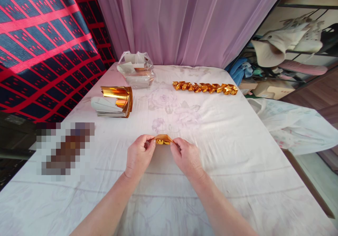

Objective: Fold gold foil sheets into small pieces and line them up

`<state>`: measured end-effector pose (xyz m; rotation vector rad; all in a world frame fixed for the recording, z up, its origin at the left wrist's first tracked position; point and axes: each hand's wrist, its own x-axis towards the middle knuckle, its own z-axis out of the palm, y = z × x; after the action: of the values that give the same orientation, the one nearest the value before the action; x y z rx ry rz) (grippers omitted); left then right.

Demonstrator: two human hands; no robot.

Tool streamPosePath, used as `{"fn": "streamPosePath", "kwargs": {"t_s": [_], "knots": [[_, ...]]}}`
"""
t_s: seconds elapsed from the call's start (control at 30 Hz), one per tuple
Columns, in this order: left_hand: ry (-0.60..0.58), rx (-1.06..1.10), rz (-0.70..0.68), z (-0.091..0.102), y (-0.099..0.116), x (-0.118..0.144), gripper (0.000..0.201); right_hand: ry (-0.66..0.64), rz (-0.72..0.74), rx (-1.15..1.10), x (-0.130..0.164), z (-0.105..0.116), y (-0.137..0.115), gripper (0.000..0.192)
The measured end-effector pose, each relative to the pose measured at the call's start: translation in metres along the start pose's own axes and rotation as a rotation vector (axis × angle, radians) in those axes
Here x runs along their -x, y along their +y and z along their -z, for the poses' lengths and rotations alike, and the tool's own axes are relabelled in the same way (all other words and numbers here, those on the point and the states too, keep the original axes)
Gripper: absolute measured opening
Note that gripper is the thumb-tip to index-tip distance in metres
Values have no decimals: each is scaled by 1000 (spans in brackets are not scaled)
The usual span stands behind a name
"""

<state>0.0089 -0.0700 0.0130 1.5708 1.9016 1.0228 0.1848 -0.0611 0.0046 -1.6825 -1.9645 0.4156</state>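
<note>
Between my two hands, near the middle of the cloth-covered table, is a folded piece of gold foil paper (163, 140). My left hand (139, 155) pinches its left end between thumb and fingers. The right end is pinched in the same way by my right hand (187, 155). A dull tan side shows along the top of the paper and a shiny gold side below. Farther left lies a curled stack of gold foil sheets (116, 102) with pale backs. Shiny folded gold pieces (205, 88) sit in a row at the back right.
A clear plastic bag (137, 70) with more paper stands at the back left. A purple curtain (169, 21) hangs behind the table. Shelves with shoes (307, 35) and a white plastic bag (295, 123) are to the right. A blurred patch covers something at the left.
</note>
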Motion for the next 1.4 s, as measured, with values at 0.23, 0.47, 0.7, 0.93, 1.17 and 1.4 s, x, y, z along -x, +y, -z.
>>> {"fn": "streamPosePath", "kwargs": {"t_s": [0.23, 0.47, 0.7, 0.93, 1.17, 1.4], "knots": [[7, -151, -96, 0, -1, 0, 12, -53, 20, 70, -1, 3, -4, 26], [-53, -304, -132, 4, 1, -1, 12, -69, 56, 94, -1, 4, -3, 26], [-112, -404, -178, 7, 3, 1, 16, -41, 117, 101, 0, 3, -1, 29], [-140, -427, -174, 6, 4, 1, 16, -39, 154, 74, 1, 3, -1, 32], [-159, -413, -170, 5, 5, 2, 17, -5, 134, 94, 1, 0, 0, 32], [-169, -425, -163, 5, 6, 1, 18, -67, 193, 12, 1, 4, -2, 32]]}}
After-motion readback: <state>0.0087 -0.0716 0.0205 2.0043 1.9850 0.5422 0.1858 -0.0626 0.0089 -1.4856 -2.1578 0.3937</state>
